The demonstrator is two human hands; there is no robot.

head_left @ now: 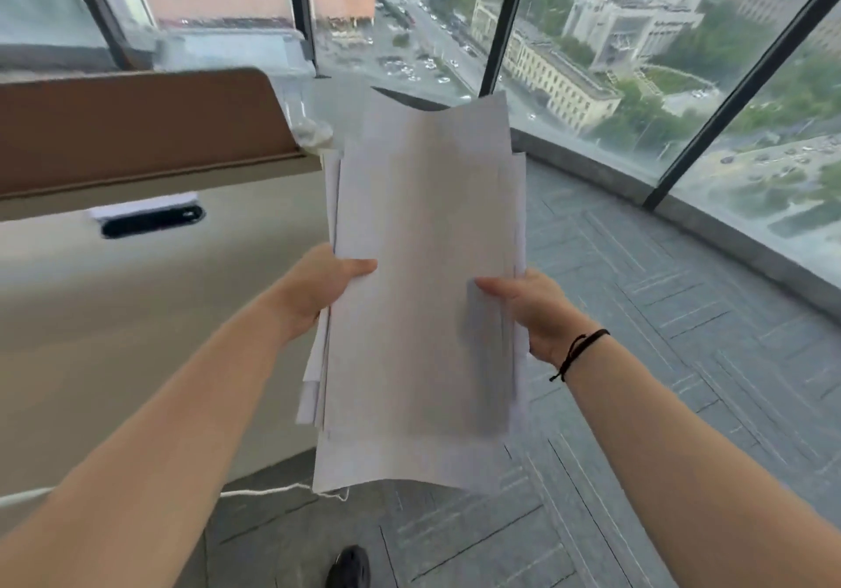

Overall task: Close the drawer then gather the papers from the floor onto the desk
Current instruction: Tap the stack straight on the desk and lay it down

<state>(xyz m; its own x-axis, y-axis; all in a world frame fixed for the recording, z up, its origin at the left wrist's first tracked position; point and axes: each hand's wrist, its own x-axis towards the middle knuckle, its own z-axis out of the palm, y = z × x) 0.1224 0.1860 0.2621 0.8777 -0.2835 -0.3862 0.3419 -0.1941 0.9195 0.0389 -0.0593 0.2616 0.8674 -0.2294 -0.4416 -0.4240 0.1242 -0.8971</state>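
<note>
Loose stack of white paper sheets (pixel 423 278) held up in the middle, above grey patterned carpet floor (pixel 637 360). Left of it, beige desk (pixel 136 314) with slotted drawer front (pixel 150 221). Beyond, tall glass window wall (pixel 614 41).

left hand (pixel 325 285), right hand (pixel 532 310), both clasped, arms outstretched

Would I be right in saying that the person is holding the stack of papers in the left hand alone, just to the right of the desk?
Not quite: both hands hold it. In the head view the left hand grips the left edge of the stack of papers and the right hand grips its right edge. The rest stands: the stack is just to the right of the desk.
</note>
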